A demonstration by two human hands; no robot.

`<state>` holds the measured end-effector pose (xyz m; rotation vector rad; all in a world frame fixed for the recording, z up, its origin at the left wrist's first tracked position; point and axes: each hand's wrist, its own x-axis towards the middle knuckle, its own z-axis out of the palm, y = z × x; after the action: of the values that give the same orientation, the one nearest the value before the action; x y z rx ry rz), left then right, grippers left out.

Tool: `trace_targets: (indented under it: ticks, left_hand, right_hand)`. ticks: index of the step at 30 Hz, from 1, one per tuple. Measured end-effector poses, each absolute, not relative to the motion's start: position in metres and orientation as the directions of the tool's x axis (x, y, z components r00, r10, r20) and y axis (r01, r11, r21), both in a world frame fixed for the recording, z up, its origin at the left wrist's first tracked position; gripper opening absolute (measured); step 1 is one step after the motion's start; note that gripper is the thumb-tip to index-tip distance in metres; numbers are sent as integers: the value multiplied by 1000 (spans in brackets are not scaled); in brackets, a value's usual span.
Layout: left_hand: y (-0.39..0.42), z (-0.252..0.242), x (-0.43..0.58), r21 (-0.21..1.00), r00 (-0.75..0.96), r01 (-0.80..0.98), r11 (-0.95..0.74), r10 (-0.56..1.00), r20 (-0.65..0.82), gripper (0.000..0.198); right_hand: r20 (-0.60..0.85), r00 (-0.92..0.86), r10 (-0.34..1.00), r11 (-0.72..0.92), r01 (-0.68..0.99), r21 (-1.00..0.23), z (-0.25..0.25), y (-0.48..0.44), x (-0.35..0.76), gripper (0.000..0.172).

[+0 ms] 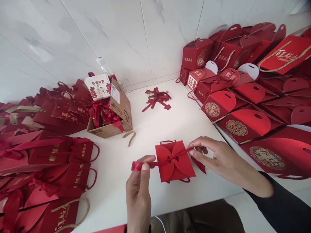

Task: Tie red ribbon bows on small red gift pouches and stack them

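A small red gift box (166, 173) with rounded top flaps and cord handles stands on the white table in front of me. A dark red ribbon (172, 158) crosses its top and passes through the holes in the flaps, knotted or crossed at the middle. My left hand (139, 187) pinches one end between thumb and fingers, left of the box. On the other side, my right hand (206, 152) pinches the opposite length, with a loose tail hanging below it. The ribbon looks taut between both hands.
Finished-looking red boxes (73, 171) crowd the left side. A cardboard box (121, 106) holds ribbons and printed cards (98, 86). Several red strips (157, 97) lie in a pile near the wall, and a tan strip (131, 138) lies nearer. Stacked red boxes (233, 126) fill the right.
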<state>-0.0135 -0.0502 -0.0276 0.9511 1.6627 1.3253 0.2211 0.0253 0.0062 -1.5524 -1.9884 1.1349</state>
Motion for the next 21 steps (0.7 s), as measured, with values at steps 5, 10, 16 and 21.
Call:
trace_targets:
  ticks: [5,10,16,21]
  left_hand:
    - [-49,-32,-7,989,-399,-56,137,905,-148,34]
    - [-54,-23,-19,967,-380,-137,216,890,-252,34]
    - [-43,-3,-39,950,-264,269,161,960,-88,36]
    - [-26,11,-33,881,-240,460,105,971,9,46]
  right_hand:
    - [-169,-278,945,41,617,-786,7,24,222,25]
    - [-120,-257,959,77,641,-764,10,23,224,23]
    - [-10,-274,962,169,621,-766,18,23,220,13]
    - [36,-347,937,255,610,-750,24,21,215,8]
